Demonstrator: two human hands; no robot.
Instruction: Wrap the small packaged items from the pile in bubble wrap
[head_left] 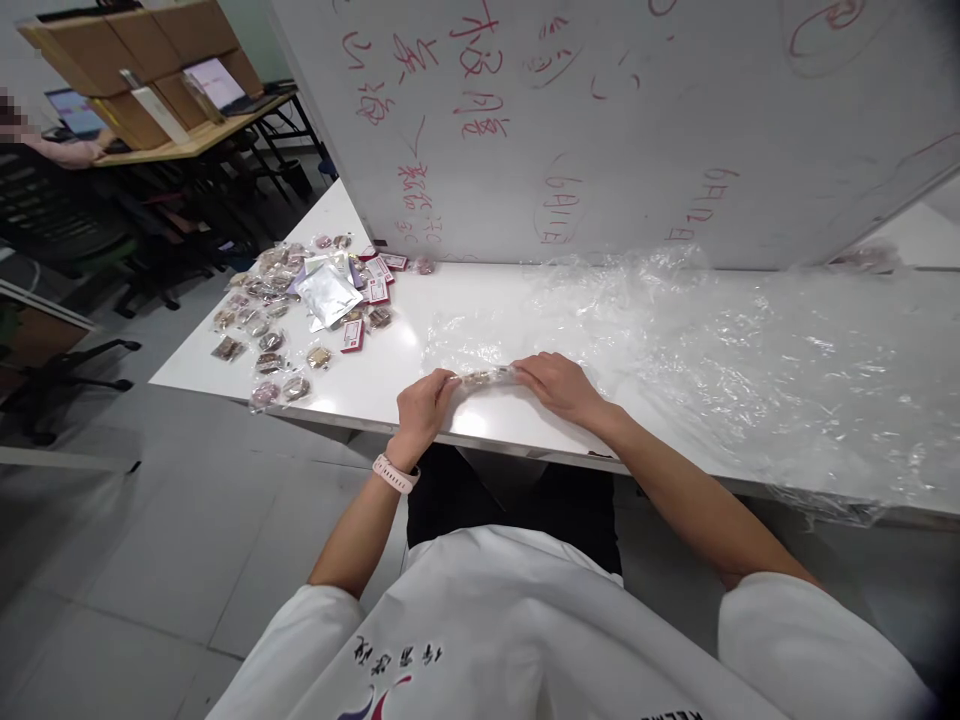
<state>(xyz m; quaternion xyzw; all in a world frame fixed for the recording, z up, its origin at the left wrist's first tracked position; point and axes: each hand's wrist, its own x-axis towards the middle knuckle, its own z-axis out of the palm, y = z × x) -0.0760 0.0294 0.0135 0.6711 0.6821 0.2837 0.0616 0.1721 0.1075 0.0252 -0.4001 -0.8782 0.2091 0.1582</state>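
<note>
Between my two hands a small clear packet [480,377] with brownish contents is stretched sideways just above the front of the white table. My left hand [426,405], with a pink band at the wrist, pinches the packet's left end. The fingers of my right hand [556,385] are closed on its right end. Right behind the packet lies a crumpled clear plastic sheet [465,340]. What exactly is inside the packet is too small to make out.
On the table's left lie many small wrapped pieces [271,340], a silver pouch [330,292] and several red-and-white boxes [377,290]. Clear plastic film [787,370] covers the right side. A whiteboard [600,130] stands behind. Another person's arm [75,152] shows at a far desk.
</note>
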